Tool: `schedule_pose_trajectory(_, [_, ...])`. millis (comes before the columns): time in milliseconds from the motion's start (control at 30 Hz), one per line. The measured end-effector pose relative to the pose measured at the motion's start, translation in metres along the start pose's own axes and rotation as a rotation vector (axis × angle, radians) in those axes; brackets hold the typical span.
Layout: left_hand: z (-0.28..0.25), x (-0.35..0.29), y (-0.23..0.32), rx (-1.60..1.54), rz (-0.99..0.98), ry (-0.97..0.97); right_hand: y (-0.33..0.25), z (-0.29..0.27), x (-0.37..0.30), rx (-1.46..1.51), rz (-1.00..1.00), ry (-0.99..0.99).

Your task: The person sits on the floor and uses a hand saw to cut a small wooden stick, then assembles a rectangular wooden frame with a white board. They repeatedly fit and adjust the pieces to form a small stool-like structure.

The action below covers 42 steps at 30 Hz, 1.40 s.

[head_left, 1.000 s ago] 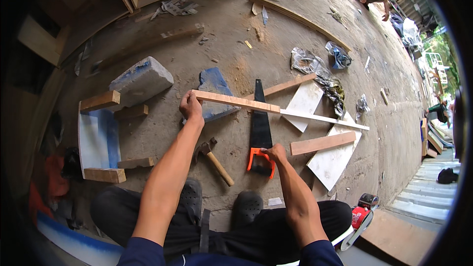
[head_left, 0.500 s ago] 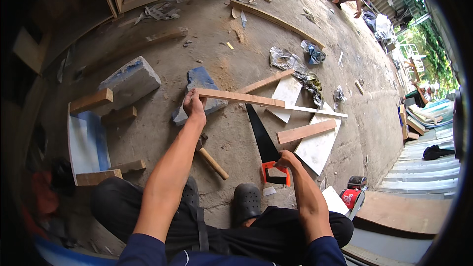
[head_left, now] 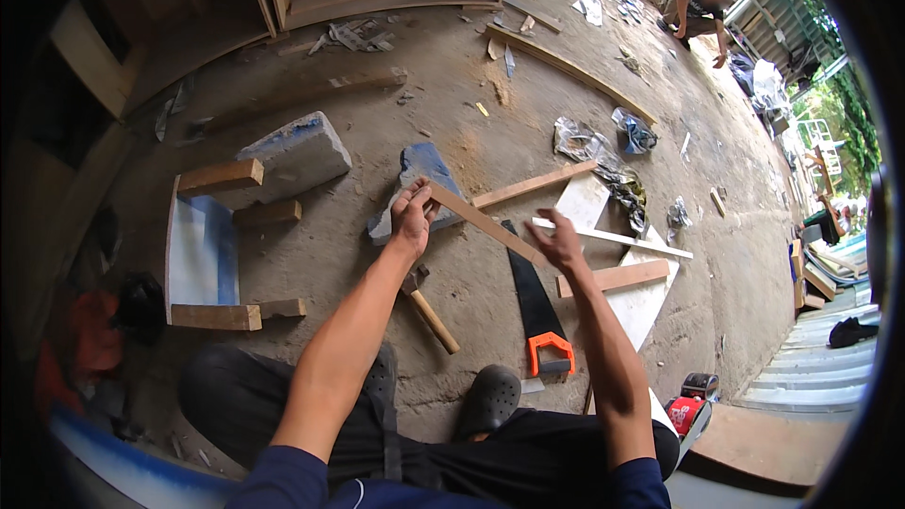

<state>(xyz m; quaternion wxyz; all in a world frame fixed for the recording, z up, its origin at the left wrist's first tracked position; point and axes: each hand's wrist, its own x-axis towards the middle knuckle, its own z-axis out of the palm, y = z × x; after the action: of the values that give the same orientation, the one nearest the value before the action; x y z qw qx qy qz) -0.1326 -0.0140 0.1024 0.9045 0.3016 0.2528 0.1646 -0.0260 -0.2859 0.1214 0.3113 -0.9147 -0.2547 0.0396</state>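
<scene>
My left hand (head_left: 412, 215) is closed around one end of a wooden strip (head_left: 490, 226), which slants down to the right above the floor. By the strip's other end is my right hand (head_left: 560, 243), its fingers apart; whether it touches the wood is hard to see. A handsaw (head_left: 535, 294) with a black blade and orange handle lies on the floor below that hand. Left of the saw rests a hammer (head_left: 432, 319) with a wooden handle. Just beyond my left hand is a broken concrete block (head_left: 426, 166) with blue paint.
White boards (head_left: 644, 306) and a short wooden piece (head_left: 617, 277) lie at right, with a thin white strip (head_left: 641, 244). To the left stand another concrete block (head_left: 300, 158) and a blue-white panel with wooden legs (head_left: 203, 254). A person (head_left: 696, 14) crouches far right.
My right hand has let go of the saw, now on the floor, and moved up to the strip. The strip's right end has tilted down toward me. The view has shifted.
</scene>
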Motion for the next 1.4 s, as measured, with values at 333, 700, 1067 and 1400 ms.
schedule_pose_trajectory(333, [-0.017,-0.039,0.045,0.164,-0.099,-0.13,-0.077,0.062,0.002,0.064,-0.218,-0.353])
schedule_pose_trajectory(700, [-0.074,-0.073,0.084,0.614,-0.258,-0.317,-0.075,0.089,-0.005,-0.017,-0.586,-0.109])
schedule_pose_trajectory(1067, [-0.036,-0.069,0.083,0.601,-0.128,-0.329,-0.071,0.067,0.002,-0.192,-0.579,0.346])
schedule_pose_trajectory(1400, [0.001,-0.068,0.077,0.821,-0.16,-0.249,-0.066,0.059,-0.001,-0.278,-0.497,0.486])
